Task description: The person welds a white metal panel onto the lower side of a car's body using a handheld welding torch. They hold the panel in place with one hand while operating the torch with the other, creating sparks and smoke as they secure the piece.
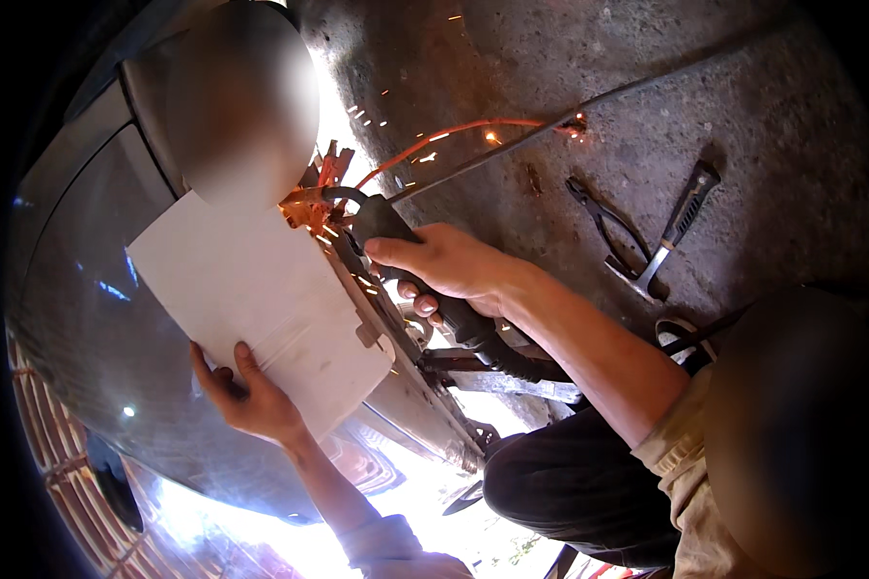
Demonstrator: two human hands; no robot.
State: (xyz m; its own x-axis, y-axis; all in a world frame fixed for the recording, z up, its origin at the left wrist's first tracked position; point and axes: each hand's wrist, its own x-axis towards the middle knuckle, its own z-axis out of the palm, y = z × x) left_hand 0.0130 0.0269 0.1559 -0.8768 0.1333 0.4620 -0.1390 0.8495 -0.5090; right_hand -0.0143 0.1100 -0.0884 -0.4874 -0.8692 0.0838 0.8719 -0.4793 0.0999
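Note:
My right hand (449,262) is wrapped round the black handle of a welding torch (378,220). The torch's curved neck reaches left to rusty metal (333,166), where it glows orange and throws sparks. My left hand (251,398) grips the lower left edge of a flat white board (261,299), thumb on its face and the other fingers partly hidden. This board leans over a grey car body panel (77,232), just left of the torch. A blurred patch hides what lies at the board's top end.
On the concrete floor (647,87) to the right lie pliers (603,214) and a hammer (681,217). A dark cable (628,92) crosses the floor near a glowing spot. My knee in dark trousers (570,482) is at the lower middle. Slatted wood (53,454) stands at the left.

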